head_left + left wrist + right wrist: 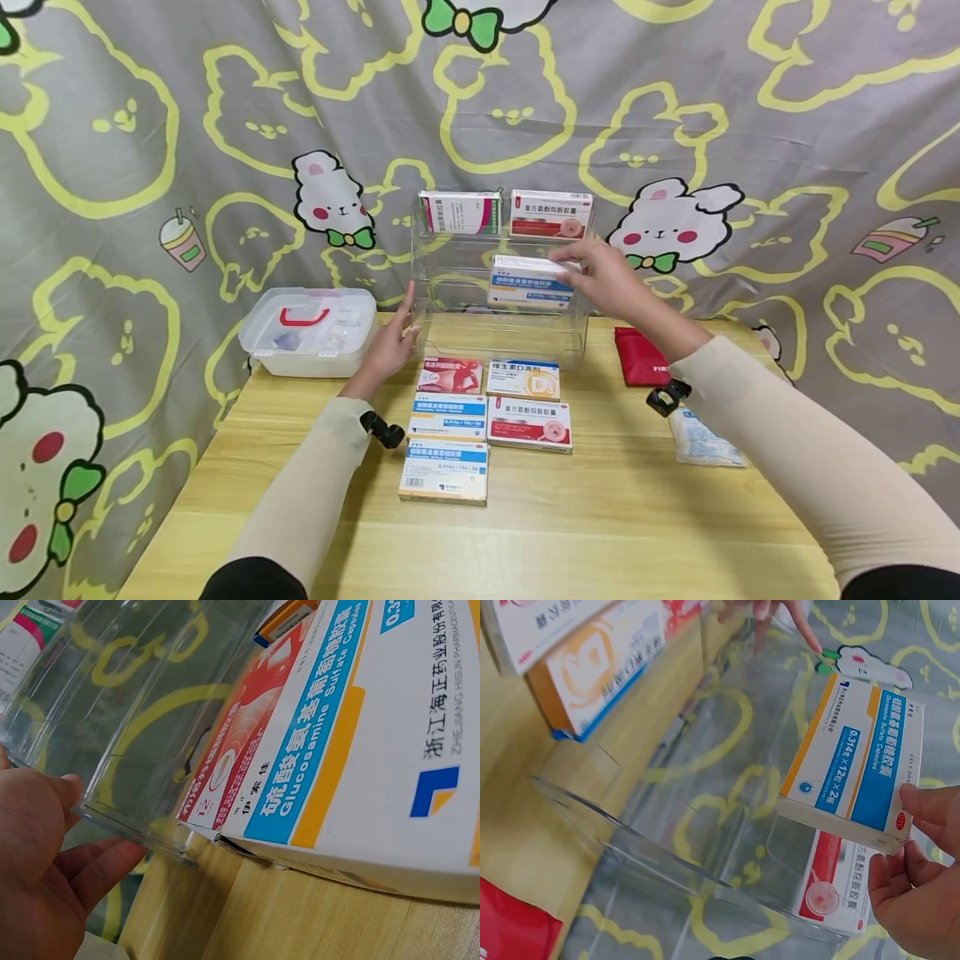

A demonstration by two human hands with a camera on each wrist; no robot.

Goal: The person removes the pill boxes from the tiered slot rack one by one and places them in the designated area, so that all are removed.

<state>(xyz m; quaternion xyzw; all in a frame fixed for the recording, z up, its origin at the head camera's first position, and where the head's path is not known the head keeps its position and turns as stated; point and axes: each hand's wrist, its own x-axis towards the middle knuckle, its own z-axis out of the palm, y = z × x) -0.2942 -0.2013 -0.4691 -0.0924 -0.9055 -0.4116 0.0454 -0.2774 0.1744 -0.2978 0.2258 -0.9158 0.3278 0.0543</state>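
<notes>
My right hand (pixel 596 271) pinches a blue-and-white medicine box (pixel 851 757), labelled Glucosamine Sulfate Capsules, by its end, thumb on the printed face. The box is held upright before the middle tier of a clear plastic display rack (pixel 457 287), on its right half. At the rack's left side, my left hand (pixel 45 855) grips the edge between thumb and fingers; its index finger points upward along the side panel. On the top tier stand a white box with pink and green (pixel 459 213) and a red-and-white medicine box (pixel 551 215).
Before the rack lie a red box (pixel 450 377), a vitamin D box (pixel 522 381), a red-and-white box (pixel 529 423) and two glucosamine boxes (pixel 444 473). A lidded plastic case (pixel 307 333) stands left. A red pouch (pixel 639 358) and a white packet (pixel 705 440) lie right.
</notes>
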